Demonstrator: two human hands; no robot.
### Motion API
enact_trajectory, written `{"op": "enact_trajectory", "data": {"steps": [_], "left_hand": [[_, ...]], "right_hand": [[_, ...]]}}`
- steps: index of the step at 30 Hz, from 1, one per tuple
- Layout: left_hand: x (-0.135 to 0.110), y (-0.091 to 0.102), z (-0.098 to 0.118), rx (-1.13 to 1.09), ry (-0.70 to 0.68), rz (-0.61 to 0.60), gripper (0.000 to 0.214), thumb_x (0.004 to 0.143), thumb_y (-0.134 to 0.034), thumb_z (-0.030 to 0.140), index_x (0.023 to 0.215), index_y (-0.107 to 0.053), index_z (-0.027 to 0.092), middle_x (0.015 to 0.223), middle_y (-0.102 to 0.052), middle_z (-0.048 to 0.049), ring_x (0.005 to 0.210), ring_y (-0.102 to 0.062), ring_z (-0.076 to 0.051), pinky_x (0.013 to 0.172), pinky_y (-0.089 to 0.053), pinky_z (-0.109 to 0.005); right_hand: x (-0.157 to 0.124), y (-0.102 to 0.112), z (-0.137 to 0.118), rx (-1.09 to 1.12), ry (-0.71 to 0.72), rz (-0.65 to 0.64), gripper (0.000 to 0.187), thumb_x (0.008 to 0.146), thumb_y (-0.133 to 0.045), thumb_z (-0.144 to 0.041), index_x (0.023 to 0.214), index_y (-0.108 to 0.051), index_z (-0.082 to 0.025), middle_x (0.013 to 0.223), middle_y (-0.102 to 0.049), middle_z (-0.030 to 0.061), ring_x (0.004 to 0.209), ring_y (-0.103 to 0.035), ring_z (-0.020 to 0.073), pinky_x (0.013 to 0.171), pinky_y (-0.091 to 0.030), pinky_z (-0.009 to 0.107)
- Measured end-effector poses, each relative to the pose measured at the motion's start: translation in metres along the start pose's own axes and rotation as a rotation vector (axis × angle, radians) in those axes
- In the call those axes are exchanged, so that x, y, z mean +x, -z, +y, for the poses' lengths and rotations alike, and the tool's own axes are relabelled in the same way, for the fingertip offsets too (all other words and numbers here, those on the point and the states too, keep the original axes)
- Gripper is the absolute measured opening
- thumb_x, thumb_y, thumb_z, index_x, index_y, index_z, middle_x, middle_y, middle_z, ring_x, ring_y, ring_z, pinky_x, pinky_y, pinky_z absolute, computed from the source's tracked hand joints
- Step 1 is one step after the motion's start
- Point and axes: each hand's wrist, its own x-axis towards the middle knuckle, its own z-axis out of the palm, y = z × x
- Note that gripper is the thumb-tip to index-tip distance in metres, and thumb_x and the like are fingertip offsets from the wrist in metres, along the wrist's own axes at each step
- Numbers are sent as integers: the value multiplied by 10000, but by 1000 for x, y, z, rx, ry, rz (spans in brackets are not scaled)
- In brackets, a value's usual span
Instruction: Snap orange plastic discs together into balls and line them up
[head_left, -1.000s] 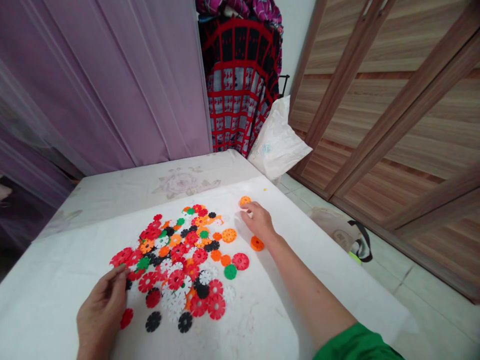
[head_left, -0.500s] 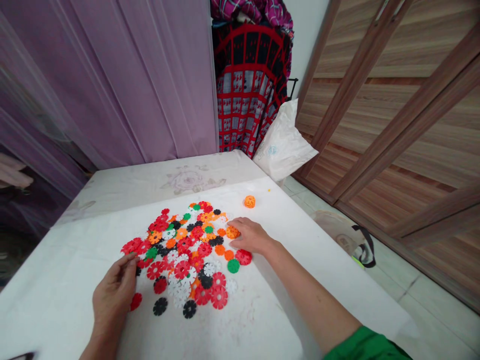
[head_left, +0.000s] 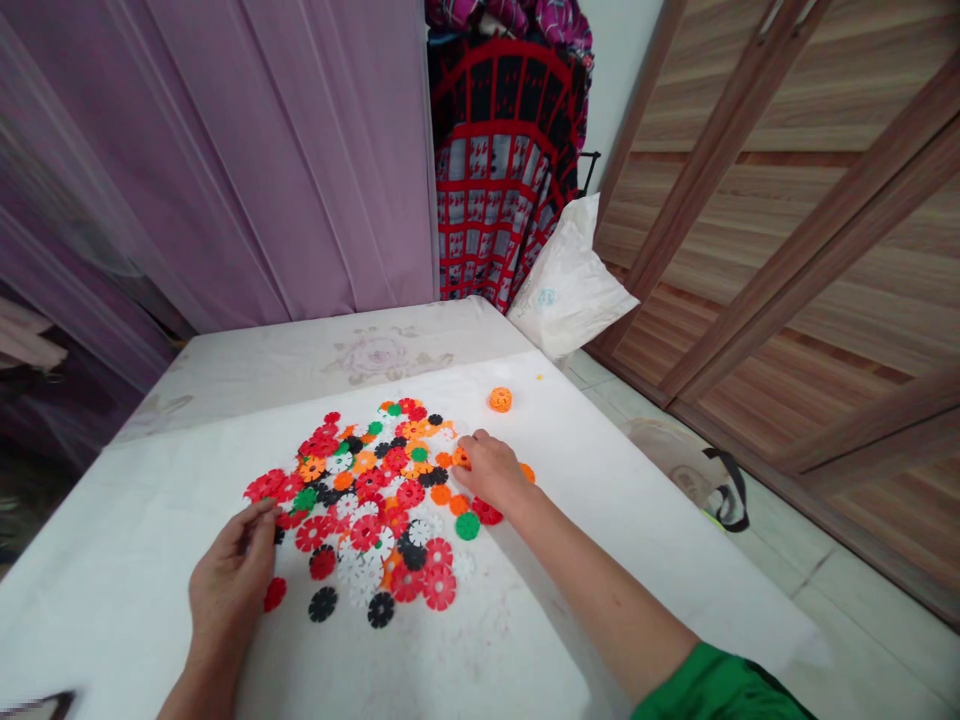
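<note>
**Just now: fingertips on an orange disc at the heap's right edge**

Head view. The right hand (head_left: 491, 472) lies palm down at the right edge of the heap of flower-shaped plastic discs (head_left: 375, 500), its fingers bent down over an orange disc (head_left: 459, 458). Whether they pinch it or only press on it cannot be told. The left hand (head_left: 229, 585) rests at the heap's near left edge, fingers loosely spread and holding nothing, with its tips beside a red disc (head_left: 274, 593).

By my reading, one orange piece is being singled out from the mix. Lifting it would call for a pinch at its rim, clear of the discs touching it.

Counted: two hands and one heap of several dozen discs in red, orange, white, black and green, too overlapped to total. About five are green, and two black discs (head_left: 322, 603) lie loose at the near edge. One orange cluster (head_left: 500, 399) stands apart, far right of the heap, on the white sheet (head_left: 637, 520).
</note>
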Motion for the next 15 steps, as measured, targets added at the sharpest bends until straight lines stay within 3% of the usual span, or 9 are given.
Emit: {"op": "enact_trajectory", "data": {"steps": [4,15], "left_hand": [[1,0,-1,-16,39,-15,435,739,-564,561,1019,-695,254,907,-746,-3,864,-691,-191,886,-554,-323],[0,3,6,19,69,-39,440,735,-554,566,1028,-688,265,957,-743,-14,931,-686,-216,954,-524,-375]], "right_hand": [[0,6,0,19,13,-64,340,831,-573,-239,1164,-629,-196,1141,-629,94,1055,-612,220,864,-437,288],[9,7,-2,-41,39,-98,338,808,-622,-282,1123,-655,-164,1126,-649,138,1020,-639,255,847,-462,309]]}}
